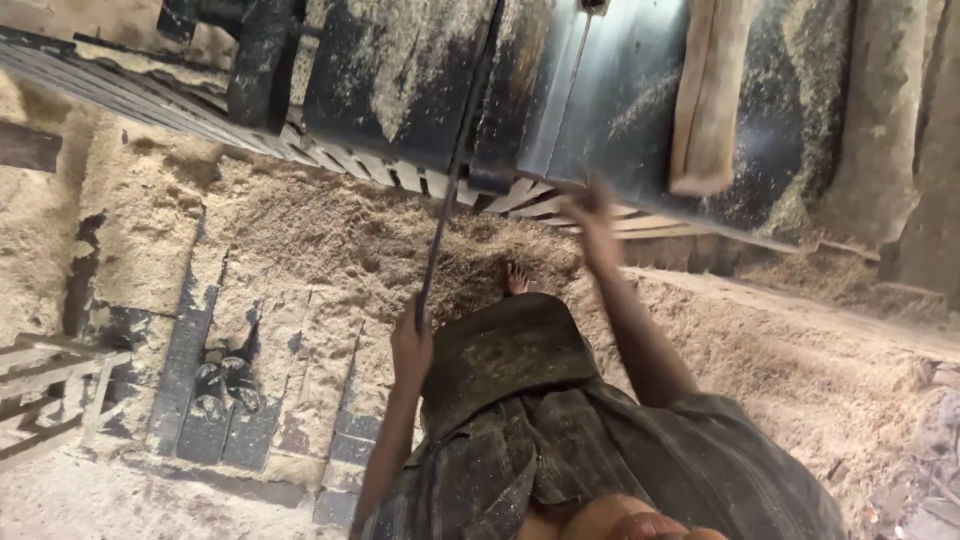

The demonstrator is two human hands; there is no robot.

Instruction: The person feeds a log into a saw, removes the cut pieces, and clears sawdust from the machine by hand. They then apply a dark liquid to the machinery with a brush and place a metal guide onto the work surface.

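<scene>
Wooden frame [45, 385]: pale slats at the left edge of the view, resting on the sawdust-covered floor [300, 250].
Sandals [222, 385]: a dark pair side by side on a dark tiled patch of floor, just right of the frame, well apart from both hands.
Left hand [411, 345]: arm raised from the elbow, fingers closed around the lower end of the rod; the fist sits just left of the person's dark garment [520, 400].
Rod [455, 165]: thin, dark and straight, with its long axis running steeply from the left hand up and slightly rightward toward the top edge of the view, crossing the machine table's front edge.
Machine table [620, 110]: dark metal surface across the top of the view, strewn with sawdust, with a shiny bare strip near its middle.
Bare foot [514, 278]: toes showing in the sawdust just below the table's front edge, between the two arms.
Right hand [590, 212]: arm stretched forward and up, hand blurred at the table's front edge; I cannot tell whether it is wide, narrow or gripping anything.
Wooden plank [708, 95]: pale, lying on the table toward its right end, long axis nearly upright in the view, its lower end near the table's front edge and just right of the right hand.
</scene>
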